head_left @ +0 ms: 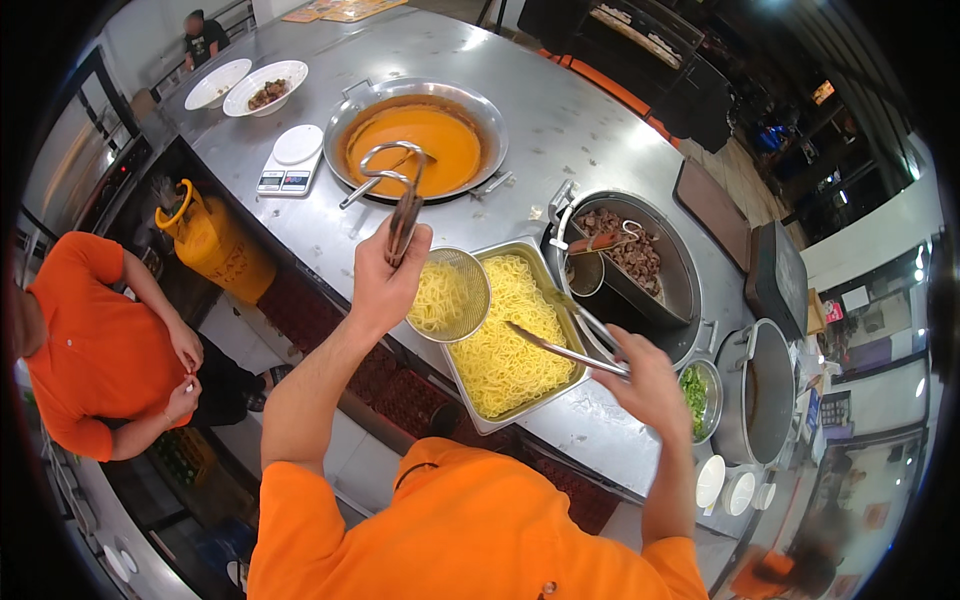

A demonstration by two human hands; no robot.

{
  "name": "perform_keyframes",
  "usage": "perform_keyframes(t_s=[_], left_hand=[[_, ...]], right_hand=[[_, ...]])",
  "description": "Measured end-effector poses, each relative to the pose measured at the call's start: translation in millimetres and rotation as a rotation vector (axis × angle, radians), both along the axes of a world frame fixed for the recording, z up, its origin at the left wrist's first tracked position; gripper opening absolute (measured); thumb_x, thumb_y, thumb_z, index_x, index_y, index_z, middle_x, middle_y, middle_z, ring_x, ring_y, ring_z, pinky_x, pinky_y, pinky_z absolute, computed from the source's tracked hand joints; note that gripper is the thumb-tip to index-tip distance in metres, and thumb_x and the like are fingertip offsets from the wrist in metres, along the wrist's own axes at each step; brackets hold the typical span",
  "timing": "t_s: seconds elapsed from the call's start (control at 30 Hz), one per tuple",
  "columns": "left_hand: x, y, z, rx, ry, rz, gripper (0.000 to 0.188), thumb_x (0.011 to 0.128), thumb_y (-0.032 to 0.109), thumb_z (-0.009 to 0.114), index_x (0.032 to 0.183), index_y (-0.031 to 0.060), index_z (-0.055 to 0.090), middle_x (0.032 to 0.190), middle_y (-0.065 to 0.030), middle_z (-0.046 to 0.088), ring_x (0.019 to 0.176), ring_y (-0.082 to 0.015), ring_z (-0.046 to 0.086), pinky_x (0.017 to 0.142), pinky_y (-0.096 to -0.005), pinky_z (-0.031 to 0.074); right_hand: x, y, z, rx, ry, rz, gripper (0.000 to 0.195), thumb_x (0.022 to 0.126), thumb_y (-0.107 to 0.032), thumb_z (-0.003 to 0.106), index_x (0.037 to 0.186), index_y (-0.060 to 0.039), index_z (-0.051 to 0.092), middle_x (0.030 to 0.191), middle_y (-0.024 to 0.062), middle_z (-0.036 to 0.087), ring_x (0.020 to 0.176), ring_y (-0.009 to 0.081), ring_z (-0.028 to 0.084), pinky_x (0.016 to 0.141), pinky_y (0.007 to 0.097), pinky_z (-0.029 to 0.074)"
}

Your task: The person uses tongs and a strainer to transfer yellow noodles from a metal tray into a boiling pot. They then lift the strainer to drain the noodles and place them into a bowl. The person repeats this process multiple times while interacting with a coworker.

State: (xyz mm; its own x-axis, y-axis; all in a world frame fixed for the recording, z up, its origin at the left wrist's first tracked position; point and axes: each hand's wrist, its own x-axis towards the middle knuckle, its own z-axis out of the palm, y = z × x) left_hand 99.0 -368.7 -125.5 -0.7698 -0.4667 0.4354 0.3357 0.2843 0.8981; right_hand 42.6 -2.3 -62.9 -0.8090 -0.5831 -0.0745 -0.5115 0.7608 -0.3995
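My left hand [386,277] grips the handle of a wire-mesh noodle strainer [474,289], which holds yellow noodles [435,296] and hangs over the left edge of a rectangular steel pan [480,420]. More yellow noodles [517,352] fill that pan. In my right hand [649,375] are metal tongs [570,356], their arms spread over the pan's right side, with nothing seen between the tips. Beyond the pan stands a wide steel wok [491,124] of orange sauce [420,139] with a ladle in it. A large divided pot [694,262] at the right holds chopped meat [619,251].
A white kitchen scale [292,161] and two white bowls [266,88] stand at the back left. At right are a bowl of chopped greens [697,397], a deep pot [754,390] and small white bowls [710,480]. A co-worker [112,345] stands left, near a yellow gas cylinder [221,251].
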Motion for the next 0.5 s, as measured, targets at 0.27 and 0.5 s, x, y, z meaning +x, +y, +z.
perform_keyframes(t_s=[0.27, 0.5], left_hand=[[-12.7, 21.1, 6.2, -0.137, -0.055, -0.067, 0.017, 0.099, 0.01, 0.068, 0.089, 0.0013, 0.057, 0.063, -0.001, 0.042, 0.06, -0.0076, 0.036, 0.053, -0.0288, 0.03], [-16.5, 45.1, 2.9, -0.085, -0.033, -0.165, 0.017, 0.098, 0.009, 0.068, 0.089, 0.0013, 0.056, 0.064, -0.0016, 0.044, 0.06, -0.0075, 0.037, 0.053, -0.0285, 0.031]], right_hand=[[27.3, -58.9, 100.3, 0.079, 0.241, 0.296, 0.055, 0.086, -0.022, 0.077, 0.136, -0.0046, 0.059, 0.095, 0.0121, 0.063, 0.092, 0.0296, 0.067, 0.075, 0.0424, 0.055], [7.8, -97.6, 40.0, 0.234, 0.313, 0.379, 0.04, 0.086, -0.011, 0.071, 0.124, -0.0001, 0.064, 0.09, 0.0131, 0.066, 0.086, 0.0295, 0.071, 0.07, 0.0403, 0.059]])
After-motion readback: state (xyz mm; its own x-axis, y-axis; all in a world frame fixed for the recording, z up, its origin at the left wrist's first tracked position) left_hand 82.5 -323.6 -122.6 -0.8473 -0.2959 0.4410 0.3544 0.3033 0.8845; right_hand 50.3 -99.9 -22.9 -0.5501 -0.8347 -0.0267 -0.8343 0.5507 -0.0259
